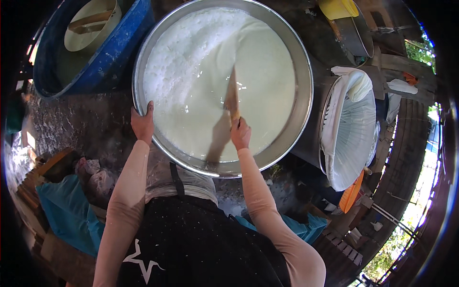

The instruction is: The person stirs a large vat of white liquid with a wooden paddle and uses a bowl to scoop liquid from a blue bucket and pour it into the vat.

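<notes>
A wide round metal basin (305,103) full of milky white liquid (267,95) stands in front of me. White froth (167,62) covers the liquid along the left and far side. My left hand (142,123) grips the basin's rim at the near left. Held in my right hand (241,134) is a wooden paddle (232,98), its handle toward me and its far end dipping into the liquid near the middle. The paddle's tip is hidden under the surface.
At the far left is a blue tub (103,57) with a pale bucket (95,36) inside. To the right stands a large container covered with white cloth (354,129). An orange piece (351,193) sits below it; a yellow container (338,8) is at the far right. Turquoise sheeting (71,210) lies at left.
</notes>
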Demonstrator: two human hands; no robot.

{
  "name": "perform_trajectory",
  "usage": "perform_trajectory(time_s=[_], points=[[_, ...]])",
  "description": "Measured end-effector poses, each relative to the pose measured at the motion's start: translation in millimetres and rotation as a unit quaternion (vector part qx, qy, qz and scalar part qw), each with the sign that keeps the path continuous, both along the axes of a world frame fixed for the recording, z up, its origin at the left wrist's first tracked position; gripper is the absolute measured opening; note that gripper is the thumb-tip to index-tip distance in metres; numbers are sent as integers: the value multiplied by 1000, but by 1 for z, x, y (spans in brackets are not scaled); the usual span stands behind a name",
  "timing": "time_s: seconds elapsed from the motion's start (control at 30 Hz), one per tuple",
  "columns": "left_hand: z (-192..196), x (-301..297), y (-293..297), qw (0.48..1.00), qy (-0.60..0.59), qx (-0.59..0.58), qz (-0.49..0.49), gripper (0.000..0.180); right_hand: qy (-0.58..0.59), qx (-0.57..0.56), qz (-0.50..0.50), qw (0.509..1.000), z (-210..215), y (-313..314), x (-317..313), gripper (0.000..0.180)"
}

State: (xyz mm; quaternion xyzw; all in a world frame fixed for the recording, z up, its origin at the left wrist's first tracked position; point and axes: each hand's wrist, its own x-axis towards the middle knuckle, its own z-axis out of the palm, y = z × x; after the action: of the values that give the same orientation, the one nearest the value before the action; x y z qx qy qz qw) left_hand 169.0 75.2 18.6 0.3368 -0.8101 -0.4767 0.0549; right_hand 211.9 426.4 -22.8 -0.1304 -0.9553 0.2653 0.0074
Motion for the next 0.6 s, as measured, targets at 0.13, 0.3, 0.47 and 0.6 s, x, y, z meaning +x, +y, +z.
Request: perform_trajectory(time_s=[0.13,0.3,0.47,0.6], points=[[-7,1,0,1000,6,3,-1,60,-39,-6,46,998,24,-20,53,20],[-7,-1,1,1000,4,-5,2,61,-109,-14,77,991,54,-26,110,17],[-15,3,-5,1000,18,-1,-2,61,-169,-42,141,975,107,-6,120,19],[-10,4,-5,1000,-10,19,-4,58,-307,-210,145,917,152,58,94,34]])
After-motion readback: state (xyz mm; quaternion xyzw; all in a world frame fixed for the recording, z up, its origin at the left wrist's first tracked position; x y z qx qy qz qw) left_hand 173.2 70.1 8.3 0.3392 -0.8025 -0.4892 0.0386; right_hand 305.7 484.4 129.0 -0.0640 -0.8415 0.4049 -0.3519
